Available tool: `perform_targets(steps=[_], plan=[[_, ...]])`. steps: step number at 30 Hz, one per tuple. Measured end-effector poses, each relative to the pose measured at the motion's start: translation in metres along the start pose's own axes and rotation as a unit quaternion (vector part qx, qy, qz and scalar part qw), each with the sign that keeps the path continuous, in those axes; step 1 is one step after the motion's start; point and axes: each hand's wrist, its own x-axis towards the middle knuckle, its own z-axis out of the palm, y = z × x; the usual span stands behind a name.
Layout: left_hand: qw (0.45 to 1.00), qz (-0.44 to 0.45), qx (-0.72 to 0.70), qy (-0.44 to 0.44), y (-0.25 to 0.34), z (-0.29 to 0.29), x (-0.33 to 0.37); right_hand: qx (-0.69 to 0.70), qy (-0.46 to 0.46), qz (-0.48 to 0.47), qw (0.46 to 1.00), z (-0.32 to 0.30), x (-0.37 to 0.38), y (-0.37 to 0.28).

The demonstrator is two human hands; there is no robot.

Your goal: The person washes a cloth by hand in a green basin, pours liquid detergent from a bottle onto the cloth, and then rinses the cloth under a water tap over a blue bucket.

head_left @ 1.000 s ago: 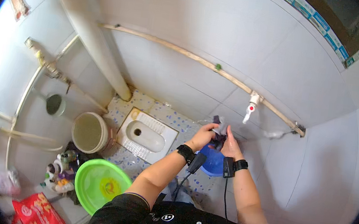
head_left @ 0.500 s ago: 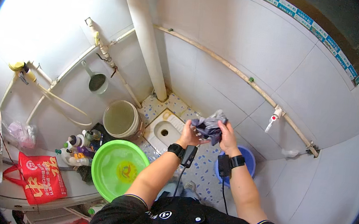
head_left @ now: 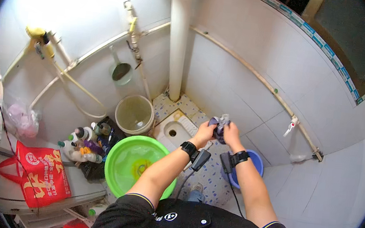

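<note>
The speckled floor (head_left: 213, 180) bears a blue basin (head_left: 256, 165).

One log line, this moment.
left hand: grips cloth | right hand: grips cloth | blue basin: right, part-hidden | green basin: left, part-hidden

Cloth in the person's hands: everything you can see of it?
The cloth is a small, crumpled bundle, dark purple-grey with a paler grey part bunched up at its far side. It looks like soft, thin fabric, creased and folded, so its full shape is hidden. The left hand and right hand hold it from either side, covering its edges. It's held up in front of the body, clear of the blue basin. Whether it's wet, I can't tell.
</note>
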Motion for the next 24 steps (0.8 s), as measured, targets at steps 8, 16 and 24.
perform_targets(steps=[8, 16, 24], plan=[[0.989, -0.062, -0.131, 0.042, 0.041, -0.080, -0.022, 0.357, -0.012, 0.026, 0.934, 0.026, -0.011, -0.055], [0.993, -0.092, -0.026, 0.070, 0.078, -0.104, -0.058, 0.176, -0.185, -0.080, 0.964, 0.048, -0.016, -0.107], [0.980, -0.077, -0.155, 0.094, 0.044, -0.164, -0.036, 0.601, -0.179, 0.188, 0.756, 0.068, 0.021, -0.068]])
